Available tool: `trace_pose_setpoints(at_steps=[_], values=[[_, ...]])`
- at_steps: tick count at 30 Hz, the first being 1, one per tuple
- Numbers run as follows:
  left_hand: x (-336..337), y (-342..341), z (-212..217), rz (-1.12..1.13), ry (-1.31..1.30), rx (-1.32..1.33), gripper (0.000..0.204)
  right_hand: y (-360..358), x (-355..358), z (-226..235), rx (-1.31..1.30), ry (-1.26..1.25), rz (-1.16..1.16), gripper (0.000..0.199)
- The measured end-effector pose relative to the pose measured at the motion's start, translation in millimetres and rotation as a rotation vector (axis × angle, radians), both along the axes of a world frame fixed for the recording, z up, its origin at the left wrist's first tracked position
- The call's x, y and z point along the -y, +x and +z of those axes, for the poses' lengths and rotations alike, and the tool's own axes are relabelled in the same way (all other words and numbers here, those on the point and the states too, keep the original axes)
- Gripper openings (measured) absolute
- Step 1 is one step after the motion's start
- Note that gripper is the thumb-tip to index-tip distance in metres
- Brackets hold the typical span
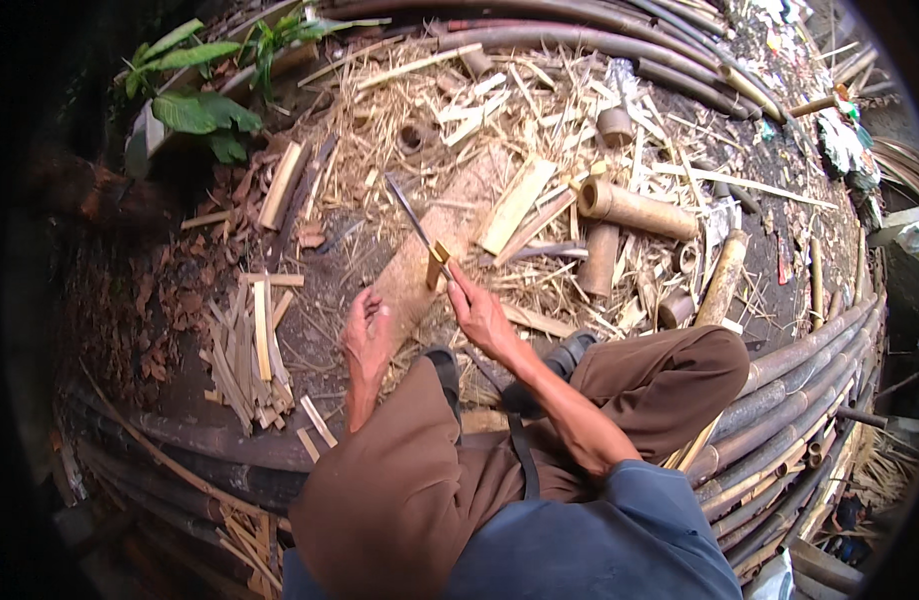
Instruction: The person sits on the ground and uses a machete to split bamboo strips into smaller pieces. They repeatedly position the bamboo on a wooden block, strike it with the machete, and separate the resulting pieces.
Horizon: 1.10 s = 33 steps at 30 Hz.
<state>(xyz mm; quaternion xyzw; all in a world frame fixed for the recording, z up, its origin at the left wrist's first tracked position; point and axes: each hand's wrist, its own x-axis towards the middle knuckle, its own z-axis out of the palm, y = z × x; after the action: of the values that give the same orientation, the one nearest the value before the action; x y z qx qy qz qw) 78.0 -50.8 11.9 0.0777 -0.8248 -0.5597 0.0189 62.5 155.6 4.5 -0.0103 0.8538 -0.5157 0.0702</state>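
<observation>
Green-leaved plant, one that I can make out, at the upper left of my view. Pile of split strips, more than I can count, on the ground near the left hand; most run roughly toward and away from the wearer, with at least one laid crosswise at the top.

Left hand, one: fingers loosely curled and parted, over the near left edge of the plank. Plank, one, lying flat, long axis from lower left to upper right.

Knife, one, above the plank: long axis slanting, tip pointing to the upper left and away from the wearer, handle end in the right hand. Small bamboo piece, one that I count, at the blade just ahead of the right fingers, its long axis crossing the blade; I cannot tell how firmly it is wedged.

Right hand, one: closed around the knife's handle. Thick bamboo tubes, two together to the right, one lying crosswise, the other pointing toward the wearer.
</observation>
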Motion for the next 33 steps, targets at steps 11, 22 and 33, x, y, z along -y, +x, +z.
trace_pose_setpoints(at_steps=[11,22,33], values=[[-72,-92,32,-0.356,-0.369,-0.522,0.032,-22,-17,-8,0.145,-0.079,0.032,0.043],[-102,-116,11,-0.240,-0.474,-0.396,0.033,-35,-26,-21,0.041,0.052,-0.061,0.026],[-90,-115,11,-0.229,-0.145,-0.300,0.026,-25,-11,-20,0.116,0.197,-0.014,0.027]])
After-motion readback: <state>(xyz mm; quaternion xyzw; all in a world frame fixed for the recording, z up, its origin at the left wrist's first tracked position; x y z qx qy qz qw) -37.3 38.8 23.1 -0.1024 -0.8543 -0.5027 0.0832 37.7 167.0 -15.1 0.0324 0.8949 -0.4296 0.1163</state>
